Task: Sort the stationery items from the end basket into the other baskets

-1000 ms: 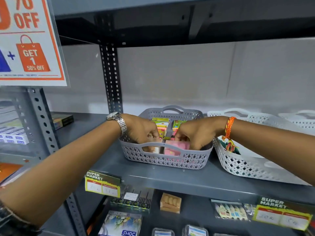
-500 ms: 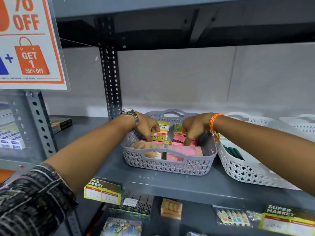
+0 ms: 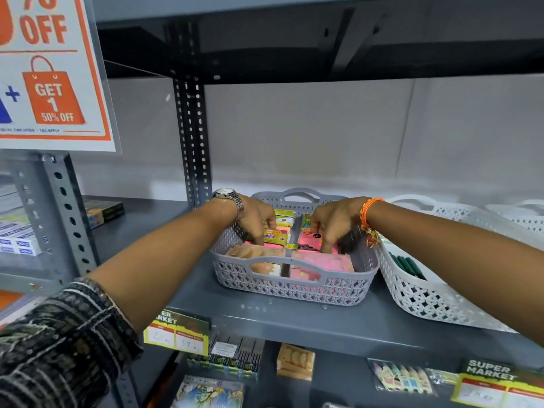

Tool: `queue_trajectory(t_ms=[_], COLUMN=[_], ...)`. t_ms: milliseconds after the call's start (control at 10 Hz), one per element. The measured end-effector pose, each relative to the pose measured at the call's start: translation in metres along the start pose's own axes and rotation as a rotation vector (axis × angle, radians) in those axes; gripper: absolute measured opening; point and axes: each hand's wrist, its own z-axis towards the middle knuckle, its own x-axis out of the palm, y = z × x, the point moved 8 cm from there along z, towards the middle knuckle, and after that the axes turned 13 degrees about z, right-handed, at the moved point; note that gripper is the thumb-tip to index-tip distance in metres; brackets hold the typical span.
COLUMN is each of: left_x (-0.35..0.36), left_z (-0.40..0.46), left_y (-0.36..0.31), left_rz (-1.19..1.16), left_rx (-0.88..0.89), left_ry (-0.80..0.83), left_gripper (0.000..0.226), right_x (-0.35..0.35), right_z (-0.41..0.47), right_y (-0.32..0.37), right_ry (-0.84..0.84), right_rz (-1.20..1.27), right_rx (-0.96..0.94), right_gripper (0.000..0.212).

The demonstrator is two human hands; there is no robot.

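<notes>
Hands both down inside the grey basket (image 3: 294, 285) on the shelf (image 3: 294, 325). Left hand (image 3: 254, 220), wristwatch side, has fingers curled onto a yellow packet (image 3: 275, 235); right hand (image 3: 334, 223), orange thread at the wrist, fingertips pressed onto a pink packet (image 3: 309, 240). Whether either packet is truly pinched or only touched, cannot tell; fingertips are hidden among the stock.

Judgement: step in hand is picking items out of this end basket. To do it well, take one kind per hand, get fingers under the packet edge and not merely on top, and lift straight up past the centre divider so neighbours are not dragged along. The wrappers look glossy, so probably slippery.

Position: the stationery lies directly beneath and between the two hands, in both halves of the basket. More pink packets (image 3: 322, 262) sit nearer the front rim, below the right hand. White basket (image 3: 426, 301) stands just beside, to the right, with dark green pens (image 3: 407, 266) inside. It is the likely destination for some of it, within easy reach of the right hand.
</notes>
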Motion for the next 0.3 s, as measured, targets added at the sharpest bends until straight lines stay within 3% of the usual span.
queue_trajectory(t_ms=[200, 300], left_x=[0.0031, 0.0022], left_z=[0.0027, -0.0011], left_y=[0.0015, 0.0040], left_rz=[-0.011, -0.154], left_rx=[-0.015, -0.004], left_ry=[0.033, 0.037], left_gripper=[0.082, 0.083], right_x=[0.0022, -0.0018], right_z=[0.0002, -0.0052], right_y=[0.0042, 0.0014], right_ry=[0.019, -0.008], right_rz=[-0.015, -0.012], right_rx=[-0.022, 0.023], right_gripper=[0.067, 0.076])
